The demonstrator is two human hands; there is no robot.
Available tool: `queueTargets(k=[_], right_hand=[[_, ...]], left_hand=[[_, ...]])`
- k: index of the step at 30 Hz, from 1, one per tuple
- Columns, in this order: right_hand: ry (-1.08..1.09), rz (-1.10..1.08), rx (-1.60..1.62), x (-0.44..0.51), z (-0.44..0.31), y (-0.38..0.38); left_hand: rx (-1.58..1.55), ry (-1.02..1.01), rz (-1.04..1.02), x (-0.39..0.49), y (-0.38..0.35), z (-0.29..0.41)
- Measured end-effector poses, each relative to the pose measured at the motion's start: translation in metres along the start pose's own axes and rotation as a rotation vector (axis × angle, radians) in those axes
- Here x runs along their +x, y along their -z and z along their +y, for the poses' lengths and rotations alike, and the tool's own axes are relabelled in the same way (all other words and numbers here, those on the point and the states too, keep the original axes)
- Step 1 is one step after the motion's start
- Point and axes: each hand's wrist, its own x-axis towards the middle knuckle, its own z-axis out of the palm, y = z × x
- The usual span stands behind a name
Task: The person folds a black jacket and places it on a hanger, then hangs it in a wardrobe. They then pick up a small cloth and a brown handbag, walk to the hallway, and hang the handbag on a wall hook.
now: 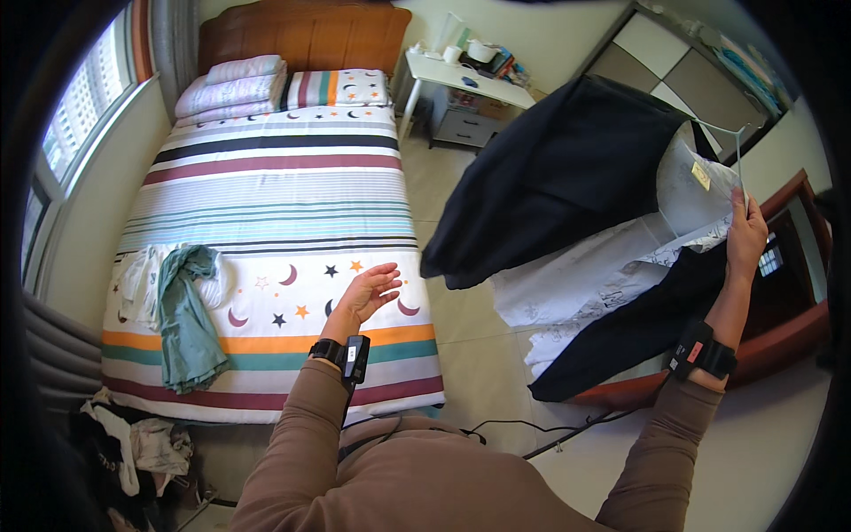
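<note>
Held up on the right by my right hand (747,229) is a wire clothes hanger (725,130). From it hangs a black garment (558,173) with a white patterned lining or inner layer (585,282); a small yellow tag (701,175) shows inside the neck. My fingers close on the garment's edge at the hanger. My left hand (372,289) is over the bed's near right part, fingers apart and slightly curled, with nothing in it. A green garment (189,319) lies on the bed at the left, partly over a white garment (141,282).
The bed's striped sheet (266,186) bears stacked folded bedding (229,90) at its head. Beyond it stand a white desk (479,83) and a grey drawer unit (465,124). Clothes (156,445) are heaped at lower left. A red-brown wooden frame (804,332) is behind the held garment. A cable runs by my waist.
</note>
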Motion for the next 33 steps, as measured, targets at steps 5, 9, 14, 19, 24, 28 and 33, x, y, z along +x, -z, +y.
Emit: queueTargets(k=[5, 9, 14, 19, 24, 28, 33], right_hand=[[-0.005, 0.040, -0.039, -0.008, -0.013, 0.001], [0.005, 0.028, 0.012, -0.008, -0.008, 0.002], [-0.018, 0.058, -0.125, -0.004, 0.007, 0.008], [-0.056, 0.061, -0.177, 0.001, 0.020, 0.016], [-0.062, 0.074, -0.241, 0.004, 0.028, 0.019], [-0.080, 0.081, -0.315, 0.002, 0.029, 0.021], [-0.113, 0.087, -0.397, -0.002, 0.025, 0.018]], left_hand=[[-0.175, 0.129, 0.018, 0.043, 0.017, -0.034], [-0.384, 0.257, 0.084, 0.085, 0.008, -0.064], [-0.677, 0.252, -0.110, 0.129, -0.008, -0.089], [-0.969, 0.198, -0.276, 0.156, -0.006, -0.073], [-1.019, 0.039, -0.393, 0.167, 0.003, -0.038], [-1.095, 0.005, -0.328, 0.165, 0.013, -0.009], [-1.047, -0.063, -0.508, 0.166, 0.020, 0.018]])
